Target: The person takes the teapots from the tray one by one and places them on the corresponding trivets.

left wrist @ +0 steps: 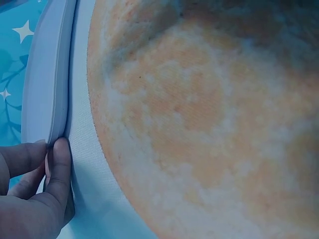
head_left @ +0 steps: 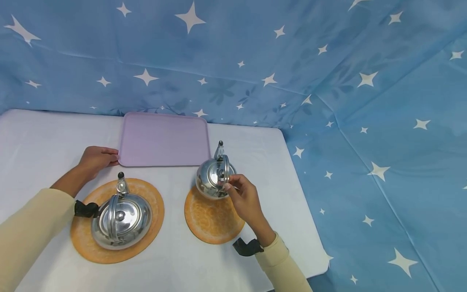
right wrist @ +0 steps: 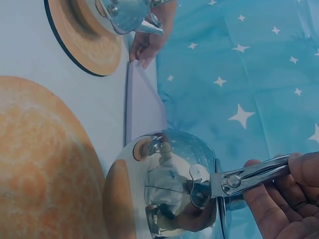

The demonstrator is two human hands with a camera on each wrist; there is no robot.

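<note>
My left hand (head_left: 95,162) pinches the near left corner of a flat lilac tray (head_left: 164,140) between thumb and fingers, also plain in the left wrist view. With my right hand (head_left: 245,198) I grip the arched handle (right wrist: 254,174) of a shiny steel kettle (head_left: 206,182). In the head view this kettle overlaps the far edge of a small round orange mat (head_left: 215,227), its black-tipped spout pointing away from me. A second, larger-looking steel kettle (head_left: 136,223) sits on the bigger orange mat (head_left: 155,200), below my left hand, its handle upright.
The white table (head_left: 171,251) has its right edge beyond my right hand. A blue cloth with white stars (head_left: 226,52) hangs along the back and right sides. The tray lies along the table's back edge. Black straps (head_left: 248,247) stick out at my wrists.
</note>
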